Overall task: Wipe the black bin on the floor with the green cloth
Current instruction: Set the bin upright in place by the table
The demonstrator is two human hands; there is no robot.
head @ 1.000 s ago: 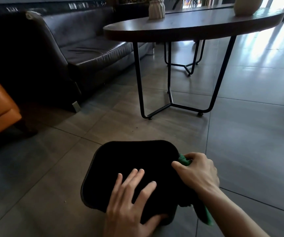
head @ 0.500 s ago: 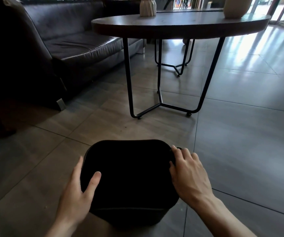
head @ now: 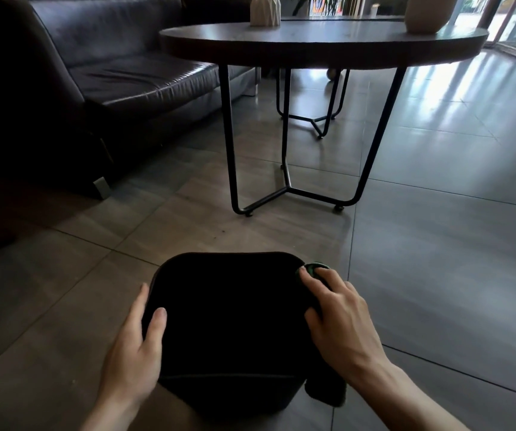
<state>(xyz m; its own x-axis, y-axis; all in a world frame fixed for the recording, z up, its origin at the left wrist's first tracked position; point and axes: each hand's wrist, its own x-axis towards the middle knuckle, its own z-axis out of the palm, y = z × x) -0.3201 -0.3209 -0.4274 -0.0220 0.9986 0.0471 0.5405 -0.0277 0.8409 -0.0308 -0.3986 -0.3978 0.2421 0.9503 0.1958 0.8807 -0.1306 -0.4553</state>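
The black bin (head: pixel 228 318) stands on the tiled floor directly below me, its flat dark top facing up. My left hand (head: pixel 136 356) holds its left side, thumb on top and fingers down the side. My right hand (head: pixel 340 321) presses the green cloth (head: pixel 315 269) against the bin's right side. Only a small green patch of the cloth shows beyond my fingertips, and a dark end of it hangs below my wrist. The rest of the cloth is hidden under my palm.
A round dark table (head: pixel 322 42) on thin black metal legs (head: pixel 287 185) stands just beyond the bin, with two vases on top. A black leather sofa (head: pixel 101 79) fills the left. Grey floor tiles (head: pixel 452 244) stretch to the right.
My left hand moved from the bin's top to its left side. My right hand slid with the cloth along the right side, and the view shifted right.
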